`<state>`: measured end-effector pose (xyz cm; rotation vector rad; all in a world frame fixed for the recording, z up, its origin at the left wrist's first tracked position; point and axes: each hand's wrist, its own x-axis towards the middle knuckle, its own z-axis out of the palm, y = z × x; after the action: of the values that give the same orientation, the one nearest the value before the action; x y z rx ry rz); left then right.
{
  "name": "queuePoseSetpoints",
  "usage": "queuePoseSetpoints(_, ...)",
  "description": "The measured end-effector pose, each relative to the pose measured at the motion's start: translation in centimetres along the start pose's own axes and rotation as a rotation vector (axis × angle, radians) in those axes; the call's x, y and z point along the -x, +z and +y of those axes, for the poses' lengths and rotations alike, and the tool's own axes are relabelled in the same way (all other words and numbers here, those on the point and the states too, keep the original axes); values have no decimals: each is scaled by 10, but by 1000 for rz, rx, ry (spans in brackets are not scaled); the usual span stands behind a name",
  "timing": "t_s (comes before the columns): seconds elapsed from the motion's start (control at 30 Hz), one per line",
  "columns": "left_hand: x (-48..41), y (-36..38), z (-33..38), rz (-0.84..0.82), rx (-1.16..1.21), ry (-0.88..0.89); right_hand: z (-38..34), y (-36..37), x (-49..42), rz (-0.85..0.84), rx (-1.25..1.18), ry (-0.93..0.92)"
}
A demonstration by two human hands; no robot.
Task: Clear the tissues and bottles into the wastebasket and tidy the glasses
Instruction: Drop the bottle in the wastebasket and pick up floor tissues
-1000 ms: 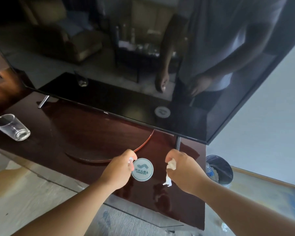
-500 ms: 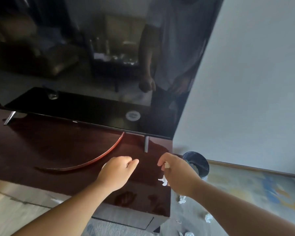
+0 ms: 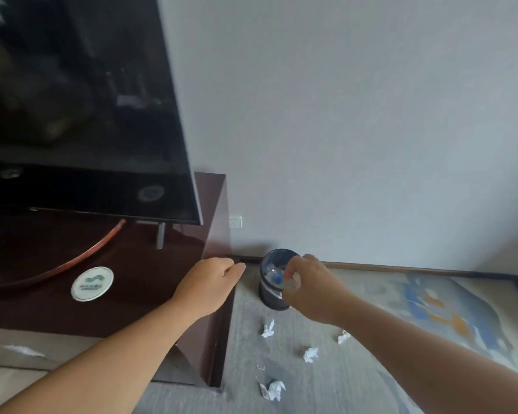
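The room is lit by soft, even daylight, not bright and not dark. My arms look warm and clear. The black TV screen (image 3: 81,109) shines like a mirror, with fuzzy shapes in it. The dark cabinet top (image 3: 150,264) is glossy too. A soft shadow sits by the wastebasket (image 3: 271,297). My right hand (image 3: 314,288) is a bit blurry. Straight lines bend near the edges.

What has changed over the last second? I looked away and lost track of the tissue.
The right hand carried its tissue rightward off the cabinet and is now over the wastebasket; whether it still grips the tissue is unclear. The left hand moved right too, fingers curled, to the cabinet's edge. The coaster stayed put.
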<state>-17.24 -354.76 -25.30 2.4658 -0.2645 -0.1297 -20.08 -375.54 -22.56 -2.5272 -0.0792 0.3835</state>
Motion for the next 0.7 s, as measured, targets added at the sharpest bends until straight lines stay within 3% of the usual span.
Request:
queuePoseSetpoints(0.3,-46,55,53,-177,138,-65,78,-26,-9,45,-39,87)
queuePoseSetpoints(0.7,-162,105,37,-247,148,-97,124,-59,-106,60,-6,170)
